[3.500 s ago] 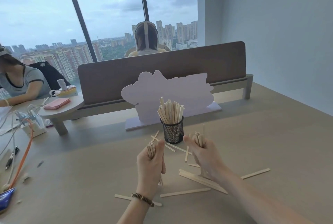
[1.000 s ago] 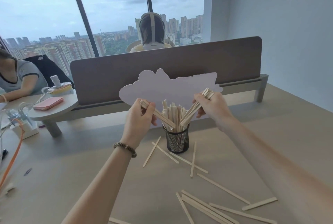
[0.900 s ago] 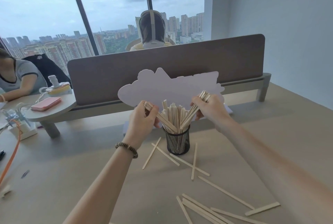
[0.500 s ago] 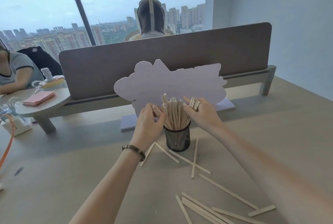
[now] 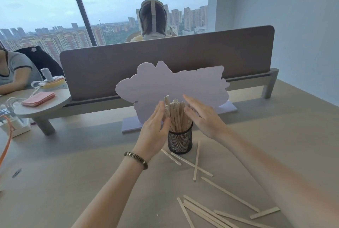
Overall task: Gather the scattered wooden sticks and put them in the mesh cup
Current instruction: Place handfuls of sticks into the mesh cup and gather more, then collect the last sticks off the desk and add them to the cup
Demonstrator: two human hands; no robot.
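A black mesh cup (image 5: 180, 141) stands upright mid-table, packed with pale wooden sticks (image 5: 175, 114) that fan out of its top. My left hand (image 5: 155, 132) is flat and open against the left side of the bundle. On the right side my right hand (image 5: 202, 117) is also open, fingers stretched beside the stick tops. Neither hand holds a stick. Loose sticks (image 5: 196, 159) lie crossed on the table just in front of the cup, and several more sticks (image 5: 211, 211) lie nearer me at the lower right.
A lilac cut-out board (image 5: 174, 84) on a flat base stands right behind the cup. A grey desk divider (image 5: 165, 58) runs across the back. At the left are a small round shelf (image 5: 42, 107) with a pink item, cables, and a seated person.
Both hands lowered their bundles of sticks into the cup and let go. They now rest open beside the sticks in the cup.
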